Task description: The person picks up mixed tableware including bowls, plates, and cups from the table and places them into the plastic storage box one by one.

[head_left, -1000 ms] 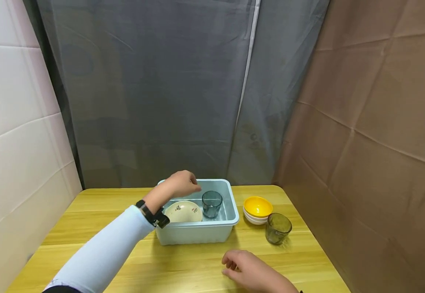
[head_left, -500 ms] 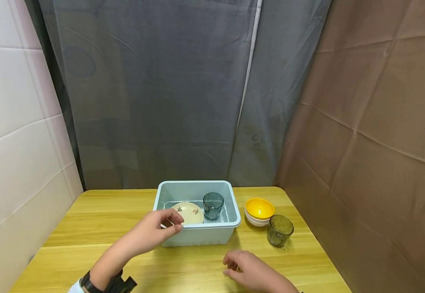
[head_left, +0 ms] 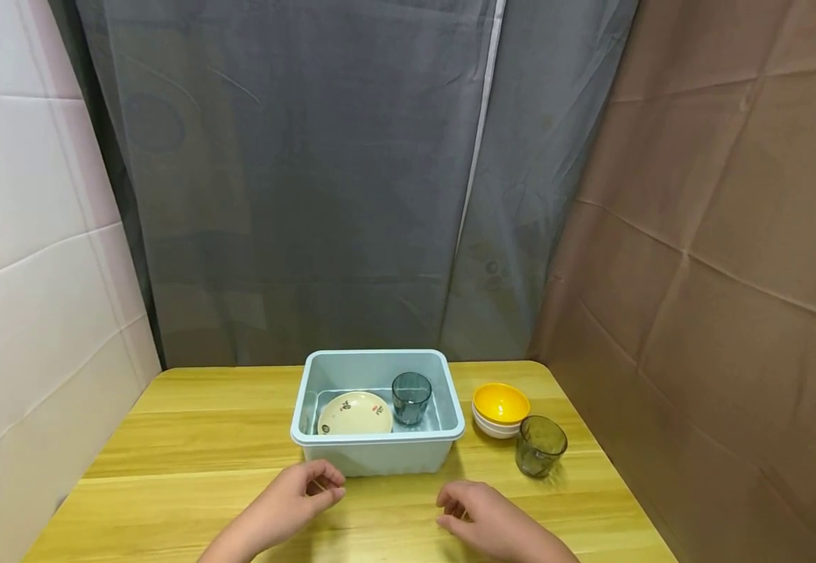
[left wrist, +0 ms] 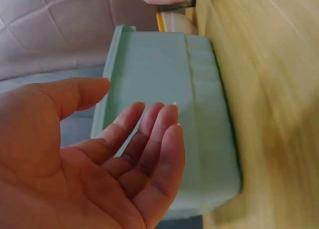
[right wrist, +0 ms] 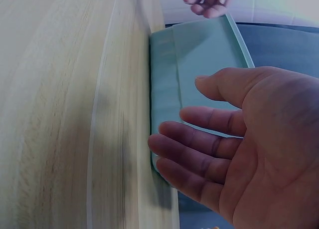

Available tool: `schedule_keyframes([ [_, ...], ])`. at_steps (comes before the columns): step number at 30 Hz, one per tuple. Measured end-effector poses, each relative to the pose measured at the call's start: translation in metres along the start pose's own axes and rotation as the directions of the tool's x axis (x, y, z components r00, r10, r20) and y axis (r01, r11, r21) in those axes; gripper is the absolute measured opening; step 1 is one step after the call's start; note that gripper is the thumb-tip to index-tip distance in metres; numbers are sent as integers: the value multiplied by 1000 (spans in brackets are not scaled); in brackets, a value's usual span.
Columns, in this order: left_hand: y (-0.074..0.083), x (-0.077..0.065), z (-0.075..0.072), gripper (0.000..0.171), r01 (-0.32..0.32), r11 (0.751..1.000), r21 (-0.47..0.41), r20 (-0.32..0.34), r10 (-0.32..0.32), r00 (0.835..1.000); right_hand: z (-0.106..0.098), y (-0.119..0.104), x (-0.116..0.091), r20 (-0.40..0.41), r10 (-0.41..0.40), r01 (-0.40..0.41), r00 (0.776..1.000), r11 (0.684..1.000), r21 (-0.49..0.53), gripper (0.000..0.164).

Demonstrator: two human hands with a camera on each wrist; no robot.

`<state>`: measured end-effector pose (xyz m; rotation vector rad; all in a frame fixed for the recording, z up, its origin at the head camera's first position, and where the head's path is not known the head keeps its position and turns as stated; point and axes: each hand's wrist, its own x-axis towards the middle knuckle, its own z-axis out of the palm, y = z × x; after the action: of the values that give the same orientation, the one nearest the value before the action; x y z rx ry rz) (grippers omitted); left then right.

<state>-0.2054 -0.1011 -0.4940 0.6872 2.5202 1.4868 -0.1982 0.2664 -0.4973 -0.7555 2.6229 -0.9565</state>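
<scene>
My left hand [head_left: 288, 500] is in front of the left part of a light blue plastic bin [head_left: 380, 457], its fingers loosely bent and the palm bare in the left wrist view. Nearer the bin's right front corner is my right hand [head_left: 485, 518], also relaxed and holding nothing. Inside the bin, a cream plate [head_left: 356, 414] with small printed flowers lies on the left. A blue-grey glass [head_left: 411, 399] stands upright to the plate's right. The bin's outer wall [left wrist: 149, 74] shows behind the fingers in the left wrist view.
Right of the bin, a yellow bowl [head_left: 502, 402] sits stacked in white bowls [head_left: 495, 428]. An olive-green glass [head_left: 541, 447] stands just in front of them. Grey cloth [head_left: 295, 195] hangs behind the wooden table [head_left: 190, 438], with a brown cloth [head_left: 746, 313] along the right.
My left hand has come back from over the bin, empty, to the table area in front of it. The right hand has hardly moved, and the dishes stay where they were.
</scene>
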Motion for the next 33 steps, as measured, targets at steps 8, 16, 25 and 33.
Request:
schedule_keyframes([
  [8, -18, -4, 4, 17, 47, 997, -54, 29, -45, 999, -2, 5, -4, -29, 4, -3, 1000, 1000, 4, 14],
  [16, -24, -8, 2, 18, 71, 995, -76, 43, -68, 997, -30, 5, -8, -336, 41, -60, 941, 997, -45, 7],
  [25, -27, -12, 4, 20, 62, 993, -105, 73, -54, 996, -104, 46, -21, -638, 231, -336, 734, 941, -47, 11],
  [33, -24, -11, 4, 20, 73, 992, -105, 83, -64, 994, -142, 103, -27, -621, 272, -439, 735, 889, -130, 20],
])
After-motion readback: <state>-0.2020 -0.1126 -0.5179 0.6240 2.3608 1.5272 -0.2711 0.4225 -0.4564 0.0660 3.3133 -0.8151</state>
